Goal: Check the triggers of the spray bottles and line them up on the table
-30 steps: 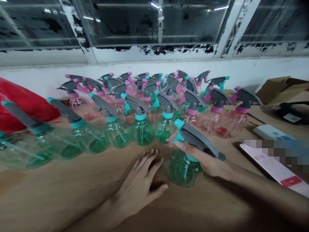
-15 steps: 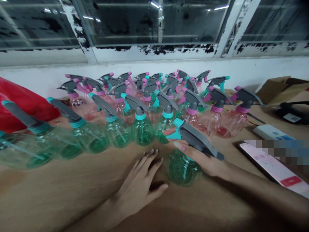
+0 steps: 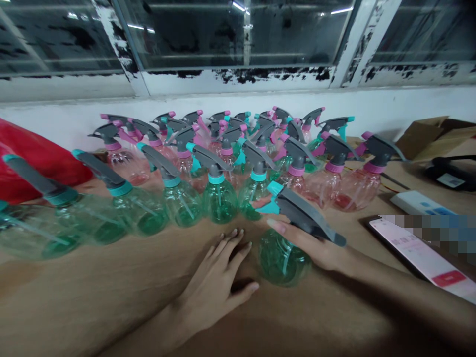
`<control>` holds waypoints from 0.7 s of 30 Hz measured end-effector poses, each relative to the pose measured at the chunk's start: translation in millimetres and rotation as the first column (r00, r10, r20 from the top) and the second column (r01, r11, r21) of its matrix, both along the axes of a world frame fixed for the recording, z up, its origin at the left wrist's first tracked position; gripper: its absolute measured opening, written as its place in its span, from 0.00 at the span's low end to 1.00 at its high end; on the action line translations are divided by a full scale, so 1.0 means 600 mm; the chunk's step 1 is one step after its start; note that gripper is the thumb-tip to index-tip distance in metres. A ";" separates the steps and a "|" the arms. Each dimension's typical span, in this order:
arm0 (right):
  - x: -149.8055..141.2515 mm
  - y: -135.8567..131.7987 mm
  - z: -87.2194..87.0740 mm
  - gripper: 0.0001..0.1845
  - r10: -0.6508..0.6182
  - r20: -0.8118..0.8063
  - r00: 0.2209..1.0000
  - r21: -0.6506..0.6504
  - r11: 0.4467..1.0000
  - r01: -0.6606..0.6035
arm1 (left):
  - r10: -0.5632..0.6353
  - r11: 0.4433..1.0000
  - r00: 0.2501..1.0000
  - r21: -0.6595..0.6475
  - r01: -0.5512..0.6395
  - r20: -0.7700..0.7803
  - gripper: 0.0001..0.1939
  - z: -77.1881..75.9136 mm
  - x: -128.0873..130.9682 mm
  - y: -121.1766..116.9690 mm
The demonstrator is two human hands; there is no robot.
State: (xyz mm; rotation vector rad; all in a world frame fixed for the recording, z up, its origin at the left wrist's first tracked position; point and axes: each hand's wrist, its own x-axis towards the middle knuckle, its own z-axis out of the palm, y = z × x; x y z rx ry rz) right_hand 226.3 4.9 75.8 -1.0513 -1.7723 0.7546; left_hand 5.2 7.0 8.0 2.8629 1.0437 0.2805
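My right hand [image 3: 308, 243] is wrapped round the neck of a green spray bottle [image 3: 280, 260], just under its grey and turquoise trigger head. The bottle stands upright on the wooden table [image 3: 122, 297], its nozzle turned to the left. Palm down on the table beside it lies my left hand [image 3: 219, 282], fingers outstretched and holding nothing, a small gap from the bottle. Beyond my hands runs a row of green spray bottles [image 3: 219, 201] with turquoise collars. Pink spray bottles [image 3: 359, 186] stand behind and to the right of that row.
At the right lie a phone [image 3: 416, 253] with a lit screen, a white and blue box [image 3: 420, 202], and a black device [image 3: 451, 173]. An open cardboard box [image 3: 433, 139] sits behind them. A red bag [image 3: 33, 163] is at the left, below the windows [image 3: 238, 34].
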 end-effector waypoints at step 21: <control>-0.012 0.002 0.003 0.19 -0.053 -0.063 0.997 -0.039 0.998 0.050 | 0.001 1.000 1.000 -0.007 -0.001 -0.010 0.32 -0.003 0.001 0.000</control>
